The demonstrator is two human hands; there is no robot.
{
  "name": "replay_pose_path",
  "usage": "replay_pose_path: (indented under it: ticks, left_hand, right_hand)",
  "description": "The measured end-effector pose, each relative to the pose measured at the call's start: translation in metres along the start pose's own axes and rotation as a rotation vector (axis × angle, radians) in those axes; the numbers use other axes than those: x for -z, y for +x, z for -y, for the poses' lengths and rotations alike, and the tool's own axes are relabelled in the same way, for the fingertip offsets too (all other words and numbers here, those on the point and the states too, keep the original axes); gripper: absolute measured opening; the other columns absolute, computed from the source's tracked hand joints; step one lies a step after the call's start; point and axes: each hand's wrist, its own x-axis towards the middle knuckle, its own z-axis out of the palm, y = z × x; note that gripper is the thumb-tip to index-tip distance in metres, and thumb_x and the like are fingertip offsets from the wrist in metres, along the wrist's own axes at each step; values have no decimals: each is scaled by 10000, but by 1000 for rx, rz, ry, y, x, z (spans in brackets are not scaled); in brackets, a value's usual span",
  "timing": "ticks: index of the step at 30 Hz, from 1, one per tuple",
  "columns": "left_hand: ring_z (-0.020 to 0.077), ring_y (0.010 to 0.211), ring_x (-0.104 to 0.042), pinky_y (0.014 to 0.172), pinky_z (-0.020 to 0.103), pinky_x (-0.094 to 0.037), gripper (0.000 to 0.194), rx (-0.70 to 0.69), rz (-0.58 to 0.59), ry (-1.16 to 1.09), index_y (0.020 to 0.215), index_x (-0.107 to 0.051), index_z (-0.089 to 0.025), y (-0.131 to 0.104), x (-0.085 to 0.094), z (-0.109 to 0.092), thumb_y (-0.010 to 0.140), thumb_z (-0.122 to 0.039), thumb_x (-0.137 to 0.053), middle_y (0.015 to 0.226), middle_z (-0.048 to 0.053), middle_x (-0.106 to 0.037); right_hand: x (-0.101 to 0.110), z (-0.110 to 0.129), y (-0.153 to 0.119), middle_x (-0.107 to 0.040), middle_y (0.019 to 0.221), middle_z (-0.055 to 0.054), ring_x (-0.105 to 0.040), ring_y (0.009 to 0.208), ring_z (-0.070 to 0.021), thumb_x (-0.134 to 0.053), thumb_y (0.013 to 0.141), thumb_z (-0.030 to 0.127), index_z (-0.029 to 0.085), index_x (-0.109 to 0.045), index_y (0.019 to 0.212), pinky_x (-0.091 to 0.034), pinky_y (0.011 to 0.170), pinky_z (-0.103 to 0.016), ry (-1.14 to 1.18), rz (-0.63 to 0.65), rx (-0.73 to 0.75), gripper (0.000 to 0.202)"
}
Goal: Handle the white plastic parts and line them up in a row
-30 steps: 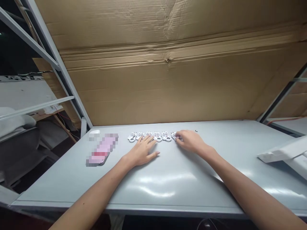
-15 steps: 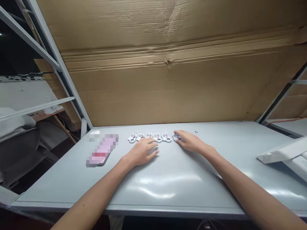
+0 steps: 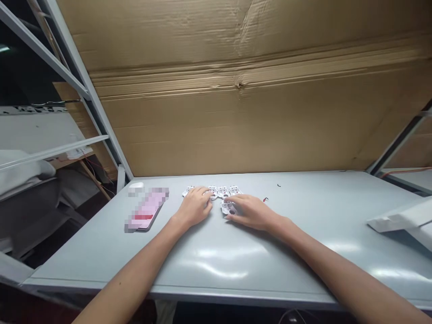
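Observation:
On the grey table lies a row of small flat white pieces (image 3: 223,192), each with a round hole and small dark and reddish marks. My right hand (image 3: 249,211) grips one more such white piece (image 3: 228,208) at its right side, just in front of the row. Its thumb and fingers are around the edge of the piece. My left hand (image 3: 195,206) rests over the left part of the row, fingers loosely bent and the thumb apart. It covers some pieces, while the leftmost white piece (image 3: 187,191) shows partly beyond it.
A pink phone-like object (image 3: 148,209), partly pixelated, lies on the grey table (image 3: 216,270) at left. Behind it is a small white object (image 3: 136,186). A small red-and-black bit (image 3: 265,199) lies beyond my right hand. White packaging (image 3: 401,216) sits at right; cardboard (image 3: 236,130) walls the back.
My right hand has moved left and nearer to me, bringing its white piece from the row's right end to the front of it. My left hand has shifted slightly left and back.

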Motion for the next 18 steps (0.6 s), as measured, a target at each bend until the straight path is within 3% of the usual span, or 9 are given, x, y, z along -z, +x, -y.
replay_pose_path:
  ticks: [5,9,12,15,18]
  left_hand:
    - [270,1132,-591,1007,437,-475,301,-34,23,-52,1097,-666,-183,0,-2,-2,859,-113,-495,1202,110,-644]
    - [265,1183,-560,1034,437,-455,268,-79,15,-133,1143,-656,-197,-2,-5,-4,941,-228,-483,1247,111,-617]
    - [267,1204,-546,1037,429,-449,270,-88,42,-161,1149,-656,-186,-3,-6,-6,964,-285,-486,1278,117,-599]
    - [261,1210,-542,1037,415,-448,282,-96,67,-155,1154,-654,-185,-3,-6,-7,974,-315,-480,1283,116,-594]
    - [269,1209,-544,1043,420,-444,290,-76,69,-136,1154,-658,-177,-2,-7,-6,974,-322,-483,1282,123,-596]
  right_hand:
    - [7,-3,1,-709,1067,-111,-631,962,-265,-523,934,460,223,-666,1114,-467,837,-383,-3,-21,4,330]
    - [27,-21,-5,-719,983,-93,-644,877,-245,-451,954,372,218,-689,932,-463,757,-349,-95,-109,-281,284]
    - [39,-38,-12,-702,1014,-109,-639,889,-260,-487,908,353,209,-682,939,-459,712,-345,-151,-39,-502,244]
    - [44,-50,-20,-684,1070,-126,-634,920,-278,-555,839,372,210,-677,984,-466,691,-350,-137,55,-595,249]
    - [45,-54,-25,-697,977,-111,-639,860,-277,-565,797,339,227,-673,891,-461,618,-341,-101,124,-662,182]
